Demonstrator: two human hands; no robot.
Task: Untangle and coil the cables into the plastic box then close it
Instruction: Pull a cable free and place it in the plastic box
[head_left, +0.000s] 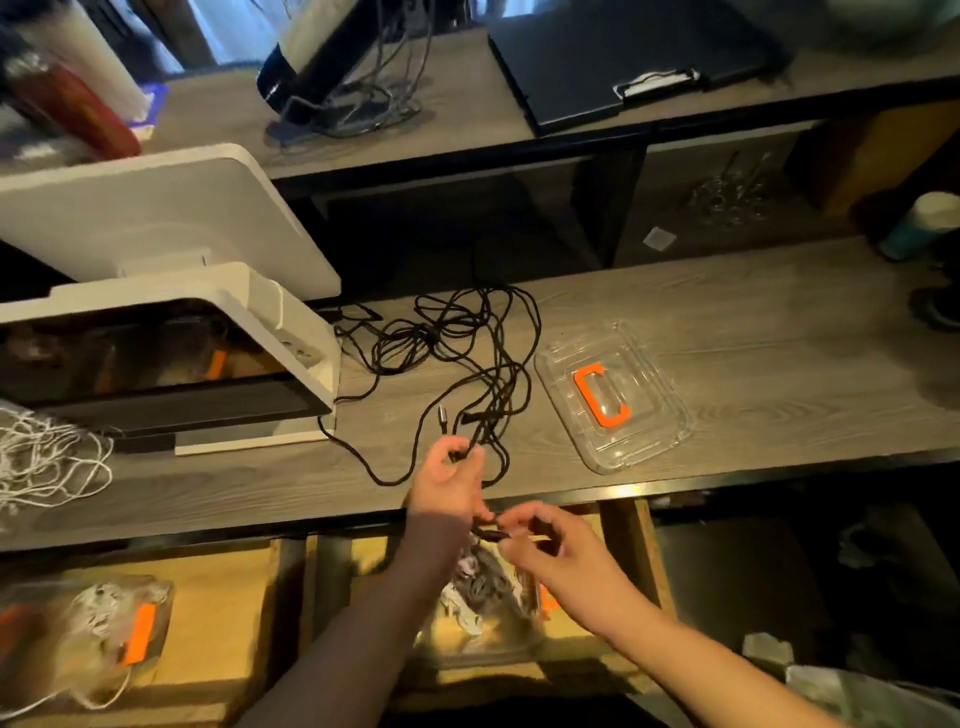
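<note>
Far left on the desk (727, 312) there's a loose heap of white cord (47, 457), partly out of frame, and just behind it a white machine (171, 332) w/ a dark glass front and its lid tipped up. Below the desk edge, on a yellowish lower surface, sits a clear box (88, 629) w/ an orange latch and white cord inside; it's blurry, so no more detail than that. Next, center: the black cables (457, 353) lie in a tangled spread on the desk btwn the machine and the clear lid, w/ strands trailing toward you and one silver-tipped plug end lying just above your left hand. Your left hand (447, 483) is at the front edge of the desk, fingers curled, pinching a bunch of the black strands. Your right hand (561, 556) is just below and beside it, under the desk edge, thumb and fingertips pinching a short dark bit of cable or a plug; can't tell which. Under both hands is the plastic box (483, 618), open, w/ some white and dark cord in it, blurred. Right of the tangle, the clear lid (613, 395) w/ an orange handle lies flat on the desk, apart from the cables. Far right at the desk's back edge stands a blue-and-white bottle (919, 223).
</note>
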